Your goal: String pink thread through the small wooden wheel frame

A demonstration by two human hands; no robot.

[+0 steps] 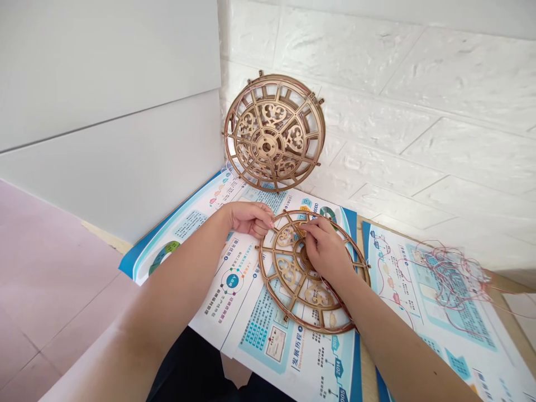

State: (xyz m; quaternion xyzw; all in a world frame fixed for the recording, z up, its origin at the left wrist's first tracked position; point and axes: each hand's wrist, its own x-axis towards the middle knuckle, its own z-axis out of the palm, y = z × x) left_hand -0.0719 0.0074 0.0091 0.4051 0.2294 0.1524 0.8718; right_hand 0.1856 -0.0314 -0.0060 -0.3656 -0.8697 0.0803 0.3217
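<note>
While both hands are working over a flat wooden wheel [293,316] lying on a printed poster [268,357], the right hand [326,251] is pinching in at a spoke near the hub. It seems to be gripping the wheel itself rather than a loose piece, though the fingers hide the spot too much to be sure. The left hand [251,219] is curling loosely, its fingertips reaching the wheel's upper rim, and I cannot tell whether it is holding on. Behind them, a second wooden wheel [274,134] is leaning upright against a white brick-pattern wall [419,111], showing a deep, drum-like body with its layers already joined. The flat wheel is showing only one layer, so it appears less far along. A tangle of thin copper wire [452,273] is lying on another poster [419,329] to the right.
</note>
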